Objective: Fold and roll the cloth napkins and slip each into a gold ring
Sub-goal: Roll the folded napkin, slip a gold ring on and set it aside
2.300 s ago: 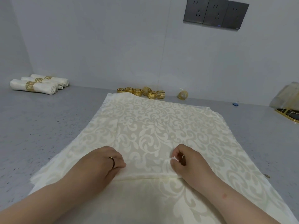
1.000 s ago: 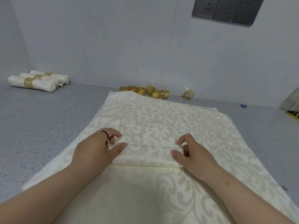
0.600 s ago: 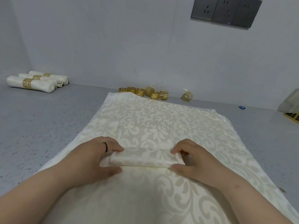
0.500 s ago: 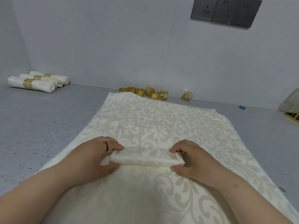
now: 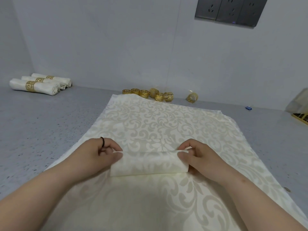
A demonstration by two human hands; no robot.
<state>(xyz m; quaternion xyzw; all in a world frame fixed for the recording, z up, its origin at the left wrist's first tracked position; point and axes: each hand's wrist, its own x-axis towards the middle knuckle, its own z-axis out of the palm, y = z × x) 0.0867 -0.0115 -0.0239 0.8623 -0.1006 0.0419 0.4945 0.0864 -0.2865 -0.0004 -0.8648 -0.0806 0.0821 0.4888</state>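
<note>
Head view, one frame. Both forearms enter from 6 o'clock, cut off by the bottom edge. Left hand grips the left end of the rolled napkin, thumb on the near side, fingers curled over the top; dark band on one finger. Right hand grips the right end likewise, fingertips pinching the top fold. Roll ends are covered by the hands, so tightness of the roll and no. of turns can't be made out. The roll lies at centre on a spread stack of patterned napkins; no. of layers in the stack not discernible, near edge runs out of frame. Loose gold rings clustered at 12 o'clock, just beyond the far edge of the cloth, approx. six, some overlapping so count uncertain; one separate ring at 1 o'clock. Three finished rolls with rings on, at 10 o'clock, side by side near the wall. Grey speckled worktop. Small blue item at 2 o'clock, too small to identify. Pale object w/ gold frame at 3 o'clock, cut off by the right edge. Wall sockets at 1 o'clock, top cropped.
</note>
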